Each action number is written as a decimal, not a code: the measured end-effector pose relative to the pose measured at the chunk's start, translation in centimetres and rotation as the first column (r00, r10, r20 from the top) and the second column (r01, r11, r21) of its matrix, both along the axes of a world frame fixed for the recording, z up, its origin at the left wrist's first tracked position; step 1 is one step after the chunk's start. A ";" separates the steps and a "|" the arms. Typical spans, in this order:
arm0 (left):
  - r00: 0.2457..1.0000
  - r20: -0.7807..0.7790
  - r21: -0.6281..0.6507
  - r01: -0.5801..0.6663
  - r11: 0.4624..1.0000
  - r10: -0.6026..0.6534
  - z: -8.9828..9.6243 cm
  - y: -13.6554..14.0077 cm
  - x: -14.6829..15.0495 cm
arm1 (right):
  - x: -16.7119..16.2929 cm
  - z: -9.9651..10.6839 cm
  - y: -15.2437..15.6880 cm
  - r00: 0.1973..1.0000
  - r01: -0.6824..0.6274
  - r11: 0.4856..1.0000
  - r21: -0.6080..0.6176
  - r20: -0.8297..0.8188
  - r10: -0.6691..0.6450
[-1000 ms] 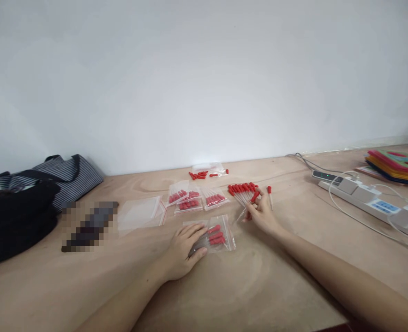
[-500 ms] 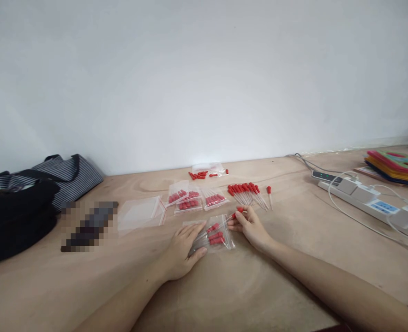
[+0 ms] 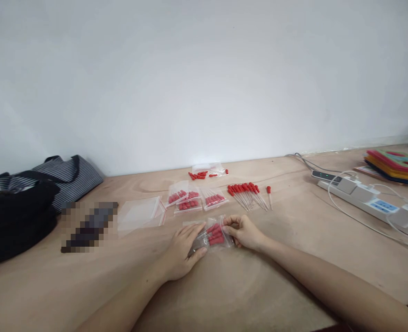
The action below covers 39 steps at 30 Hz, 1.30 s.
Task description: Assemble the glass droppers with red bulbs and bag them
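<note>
A clear zip bag point(image 3: 229, 243) with several red-bulbed glass droppers point(image 3: 216, 233) in it lies on the table before me. My left hand point(image 3: 184, 246) rests flat over the bag's left part, thumb and fingers spread, covering the droppers' thin ends. At the bag's right end, my right hand point(image 3: 241, 231) pinches the edge of the opening between thumb and fingers. Beyond it, a row of loose droppers point(image 3: 243, 190) has the red bulbs pointing away from me, with one single dropper point(image 3: 269, 191) apart on the right. Filled bags point(image 3: 215, 199) lie behind my hands.
Flat unfilled bags point(image 3: 138, 213) lie left of the filled ones. Loose red bulbs point(image 3: 199, 175) sit near the wall by another clear bag point(image 3: 209, 168). A power strip point(image 3: 370, 203) with cables is on the right, colourful sheets point(image 3: 398, 166) behind it. A striped bag point(image 3: 75, 182) stands left.
The dropper that my right hand held has gone into the bag beside the others. My right hand has moved slightly down onto the bag's edge; my left hand has stayed put.
</note>
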<state>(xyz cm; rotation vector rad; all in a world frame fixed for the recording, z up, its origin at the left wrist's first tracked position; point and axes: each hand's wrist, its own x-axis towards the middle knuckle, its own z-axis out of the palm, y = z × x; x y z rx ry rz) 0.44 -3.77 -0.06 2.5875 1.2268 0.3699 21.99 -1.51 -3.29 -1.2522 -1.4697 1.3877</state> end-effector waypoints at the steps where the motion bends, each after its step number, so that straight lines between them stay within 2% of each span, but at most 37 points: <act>1: 1.000 -0.001 -0.002 0.000 1.000 0.000 -0.1 0.0 0.0 | -0.1 0.0 0.1 1.000 -0.001 1.000 -0.011 0.018 0.002; 6: 1.000 -0.002 0.000 0.011 1.000 -0.011 -0.4 0.2 -0.1 | -0.6 -0.3 0.8 0.996 0.067 0.997 0.046 0.055 -0.069; 10: 1.000 0.011 0.008 0.017 1.000 -0.017 -0.3 0.1 -0.1 | -0.3 -0.4 0.8 0.980 -0.116 0.972 0.204 0.181 0.079; 13: 0.999 0.026 0.015 0.023 1.000 -0.023 -0.3 0.1 -0.1 | 0.4 -0.1 0.9 0.931 -0.240 0.901 0.362 0.348 0.108; 15: 0.999 0.035 0.018 0.024 1.000 -0.024 -0.3 0.1 -0.1 | 1.0 0.4 1.4 0.896 -0.260 0.888 0.378 0.438 0.076; 17: 0.999 0.036 0.013 0.024 1.000 -0.025 -0.3 0.1 -0.1 | 1.9 1.1 2.2 0.830 -0.184 0.904 0.385 0.554 -0.067; 19: 0.999 0.038 0.005 0.025 1.000 -0.025 -0.3 0.2 -0.1 | 2.7 1.8 3.3 0.672 -0.058 0.900 0.432 0.684 -0.285; 21: 0.999 0.035 -0.003 0.025 1.000 -0.025 -0.4 0.3 -0.1 | 3.1 2.3 4.5 0.562 0.010 0.898 0.440 0.740 -0.369; 25: 0.999 0.024 -0.004 0.024 1.000 -0.024 -0.4 0.3 -0.1 | 2.6 2.3 6.3 0.446 0.068 0.913 0.402 0.806 -0.388; 29: 1.000 0.022 0.006 0.022 1.000 -0.022 -0.4 0.2 0.0 | 1.3 1.9 7.2 0.368 0.103 0.925 0.366 0.850 -0.378; 36: 0.999 0.034 0.017 0.027 0.999 -0.028 -0.5 0.2 0.0 | -0.1 2.1 6.9 0.343 0.069 0.929 0.363 0.866 -0.364; 38: 0.999 0.033 0.015 0.028 0.999 -0.029 -0.5 0.2 -0.1 | 0.4 2.6 6.2 0.368 0.031 0.920 0.391 0.851 -0.374; 39: 0.999 0.032 0.012 0.029 1.000 -0.029 -0.4 0.2 -0.1 | 0.8 2.8 5.7 0.408 0.012 0.910 0.414 0.829 -0.382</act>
